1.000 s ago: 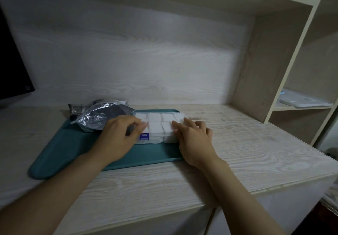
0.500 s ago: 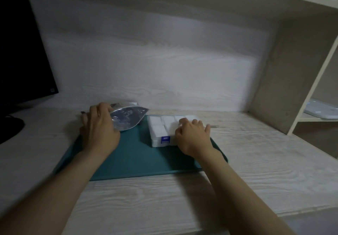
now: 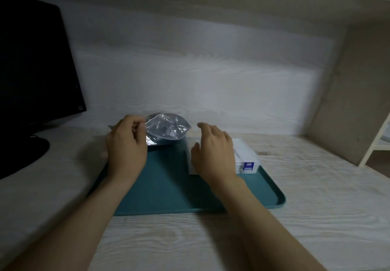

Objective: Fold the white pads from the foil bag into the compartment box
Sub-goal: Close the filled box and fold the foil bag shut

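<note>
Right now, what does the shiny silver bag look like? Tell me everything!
The foil bag is silvery, crinkled and puffed, catching light on its creases. It lies at the far left corner of the teal tray, left of the compartment box. The left hand grips its left end. Its opening can't be made out.

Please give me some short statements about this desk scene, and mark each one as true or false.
1. The foil bag lies to the right of the compartment box. False: it lies to its left.
2. The compartment box stands on the teal tray. True.
3. The right hand grips the foil bag. False: the left hand holds it; the right hand is open over the compartment box.
4. A dark monitor stands on the left of the desk. True.
</note>
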A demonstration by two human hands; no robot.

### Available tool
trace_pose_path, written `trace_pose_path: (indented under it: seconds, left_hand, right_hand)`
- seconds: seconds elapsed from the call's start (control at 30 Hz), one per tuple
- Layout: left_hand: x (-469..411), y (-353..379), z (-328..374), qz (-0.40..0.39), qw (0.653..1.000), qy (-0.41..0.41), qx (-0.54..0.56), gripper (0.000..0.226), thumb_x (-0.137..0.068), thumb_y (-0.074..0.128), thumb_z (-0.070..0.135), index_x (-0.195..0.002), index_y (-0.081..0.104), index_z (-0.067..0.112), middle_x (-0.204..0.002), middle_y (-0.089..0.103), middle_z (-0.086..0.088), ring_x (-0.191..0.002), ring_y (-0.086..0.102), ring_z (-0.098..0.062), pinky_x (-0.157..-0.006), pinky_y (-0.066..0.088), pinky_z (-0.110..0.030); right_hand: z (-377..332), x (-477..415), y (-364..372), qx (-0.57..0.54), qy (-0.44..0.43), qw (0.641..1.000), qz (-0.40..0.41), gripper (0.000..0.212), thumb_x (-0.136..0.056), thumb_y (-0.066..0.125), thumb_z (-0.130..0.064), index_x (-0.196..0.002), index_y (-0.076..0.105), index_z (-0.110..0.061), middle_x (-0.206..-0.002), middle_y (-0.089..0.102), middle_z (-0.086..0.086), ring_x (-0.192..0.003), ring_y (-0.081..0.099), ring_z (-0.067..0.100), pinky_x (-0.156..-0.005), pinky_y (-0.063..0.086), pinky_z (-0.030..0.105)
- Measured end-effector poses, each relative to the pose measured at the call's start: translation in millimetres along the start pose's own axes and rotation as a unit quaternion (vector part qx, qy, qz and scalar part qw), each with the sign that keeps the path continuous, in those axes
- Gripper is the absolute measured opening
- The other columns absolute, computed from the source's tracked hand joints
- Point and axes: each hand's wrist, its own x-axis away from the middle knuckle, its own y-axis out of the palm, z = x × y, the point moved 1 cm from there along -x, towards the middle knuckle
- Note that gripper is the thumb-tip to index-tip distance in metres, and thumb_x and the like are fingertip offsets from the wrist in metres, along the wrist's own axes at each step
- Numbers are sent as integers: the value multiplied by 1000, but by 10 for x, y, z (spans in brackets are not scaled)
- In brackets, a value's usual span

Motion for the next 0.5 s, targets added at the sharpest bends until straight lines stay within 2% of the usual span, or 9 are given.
trace_pose_path:
  seconds: [0.1, 0.17, 0.2, 0.27, 0.33, 0.37, 0.43, 0.5]
  left_hand:
    - [-26, -54, 131, 20, 997, 64, 24, 8, -101, 67, 6, -105, 73, 9, -96, 73, -4, -87, 66, -25, -81, 53, -35]
    - [6, -79, 236, 15, 994, 106, 29, 10, -100, 69, 5, -108, 74, 6, -98, 71, -3, -88, 63, -19, -83, 48, -21]
    - [21, -88, 283, 5, 992, 122, 36, 12, -100, 70, 5, -111, 74, 5, -99, 70, -2, -89, 62, -17, -84, 46, -15]
    - [53, -89, 348, -27, 988, 149, 40, 17, -100, 70, 8, -117, 73, 5, -102, 71, -4, -91, 64, -14, -86, 46, -11]
    - [75, -68, 379, -48, 983, 169, 45, 21, -99, 72, 10, -120, 73, 7, -104, 71, -5, -93, 67, -11, -87, 50, -13]
    - [83, -59, 382, -52, 983, 168, 52, 21, -99, 74, 10, -120, 73, 8, -105, 72, -4, -93, 68, -10, -88, 53, -16]
    - [96, -44, 386, -51, 984, 159, 63, 22, -98, 76, 12, -119, 73, 10, -105, 73, -3, -93, 71, -11, -88, 57, -23]
    - [98, -51, 392, -36, 984, 165, 61, 18, -101, 72, 10, -119, 73, 9, -106, 74, -4, -94, 72, -17, -86, 58, -31]
  right_hand:
    - [-87, -52, 53, -40, -81, 996, -24, 85, -81, 72, -20, -156, 32, -26, -160, 38, 12, -148, 37, 33, -114, 38, 48]
    - [-141, -51, 78, -70, -122, 990, -29, 86, -82, 74, -22, -155, 28, -30, -168, 22, 12, -156, 24, 31, -115, 39, 49]
    - [-165, -46, 92, -83, -137, 987, -19, 87, -83, 74, -20, -156, 27, -31, -170, 18, 10, -157, 23, 31, -113, 41, 49]
    - [-206, -40, 98, -118, -150, 982, 4, 94, -85, 72, -17, -161, 20, -34, -173, 13, 5, -153, 33, 30, -105, 48, 48]
    - [-223, -43, 109, -133, -166, 977, 35, 90, -89, 71, -16, -163, 22, -31, -170, 24, 4, -144, 45, 31, -101, 51, 46]
    - [-215, -50, 125, -131, -178, 974, 55, 80, -90, 71, -14, -160, 33, -25, -163, 36, 6, -137, 50, 32, -100, 51, 47]
    - [-171, -58, 163, -129, -191, 969, 93, 51, -90, 71, -7, -139, 58, -13, -140, 57, 9, -119, 60, 33, -91, 53, 49]
    - [-121, -58, 161, -126, -183, 968, 112, 31, -89, 67, -1, -119, 69, -10, -120, 66, 8, -103, 63, 33, -82, 54, 49]
